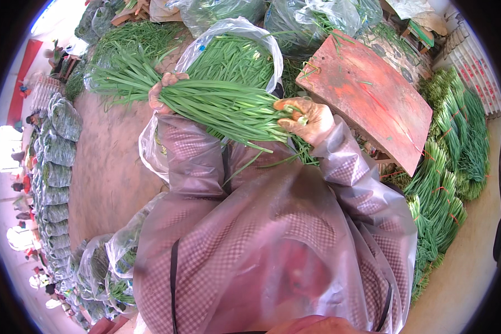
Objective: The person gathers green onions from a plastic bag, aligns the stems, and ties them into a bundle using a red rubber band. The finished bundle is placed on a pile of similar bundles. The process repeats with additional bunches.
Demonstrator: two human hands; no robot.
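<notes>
A thick bunch of long green leaf stalks, likely garlic chives [221, 104], stretches sideways in front of my chest. My left hand [163, 92] is wrapped around it toward its leafy end, which fans out to the left. At the pale stem end, my gloved right hand [307, 119] grips the stalks with curled fingers. A few loose leaves hang below the bunch. Just beyond it is an opened clear plastic bag [277, 54] filled with more green stalks [234, 58], partly hidden by the bunch.
A worn red board [371, 96] stands to the right on a support. Tied green bundles [434, 200] are stacked beyond it. Filled plastic bags [58, 150] line the left side of the floor [108, 167]. Loose greens [137, 39] lie at the far left. Other people are in the distance.
</notes>
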